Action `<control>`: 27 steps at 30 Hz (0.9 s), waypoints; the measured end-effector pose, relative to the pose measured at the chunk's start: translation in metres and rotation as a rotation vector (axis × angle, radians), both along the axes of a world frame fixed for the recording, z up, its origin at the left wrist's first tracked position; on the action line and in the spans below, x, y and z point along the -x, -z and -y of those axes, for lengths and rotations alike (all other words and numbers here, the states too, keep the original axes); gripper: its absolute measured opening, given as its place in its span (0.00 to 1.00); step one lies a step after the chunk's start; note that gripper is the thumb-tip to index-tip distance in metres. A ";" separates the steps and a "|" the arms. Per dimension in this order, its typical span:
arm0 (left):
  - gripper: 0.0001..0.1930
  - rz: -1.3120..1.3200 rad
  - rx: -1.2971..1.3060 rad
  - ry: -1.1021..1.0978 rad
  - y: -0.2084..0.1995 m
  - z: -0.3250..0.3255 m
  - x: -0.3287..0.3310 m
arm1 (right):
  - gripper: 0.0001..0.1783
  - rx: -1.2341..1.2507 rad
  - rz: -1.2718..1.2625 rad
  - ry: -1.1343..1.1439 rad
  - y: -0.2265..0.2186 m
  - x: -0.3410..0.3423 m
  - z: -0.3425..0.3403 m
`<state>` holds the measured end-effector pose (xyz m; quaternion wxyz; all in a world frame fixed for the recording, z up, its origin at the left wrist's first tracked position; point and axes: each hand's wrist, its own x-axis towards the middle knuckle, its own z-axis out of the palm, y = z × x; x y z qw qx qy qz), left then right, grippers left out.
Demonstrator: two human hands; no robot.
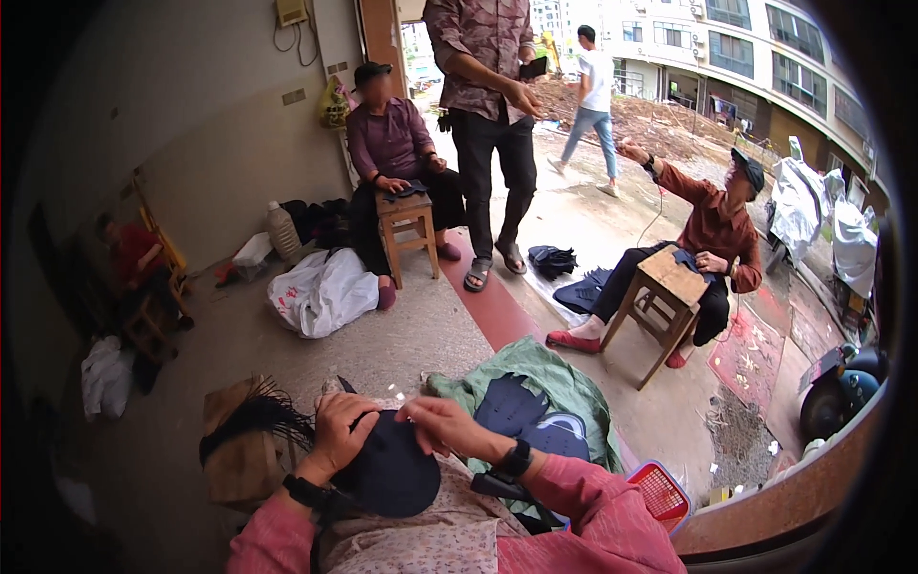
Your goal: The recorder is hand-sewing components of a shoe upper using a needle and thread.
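Observation:
A dark navy, flat piece with a rounded end (394,475) rests over my lap; its exact kind is unclear. My left hand (341,432) is closed on its upper left edge, fingers bent over it. Just above its right side, my right hand (448,426) has its fingers curled in a pinch; whatever they hold is too small to make out. A bundle of black cords (256,421) lies over a wooden stool (239,471) to my left. Similar navy cut pieces (512,407) lie on a green sack (469,367) in front of me.
A red plastic basket (663,495) stands by my right elbow. Ahead, a seated person (392,139) and another at right (712,215) work at wooden stools. Someone stands (492,105) between them. A white bag (325,292) lies on the floor; a parked scooter (846,387) is at right.

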<state>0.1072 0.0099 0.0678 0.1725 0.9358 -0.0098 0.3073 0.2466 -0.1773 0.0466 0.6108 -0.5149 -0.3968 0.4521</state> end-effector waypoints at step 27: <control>0.10 0.025 0.055 0.016 -0.004 0.004 0.005 | 0.14 -0.151 -0.512 0.235 0.003 -0.030 -0.017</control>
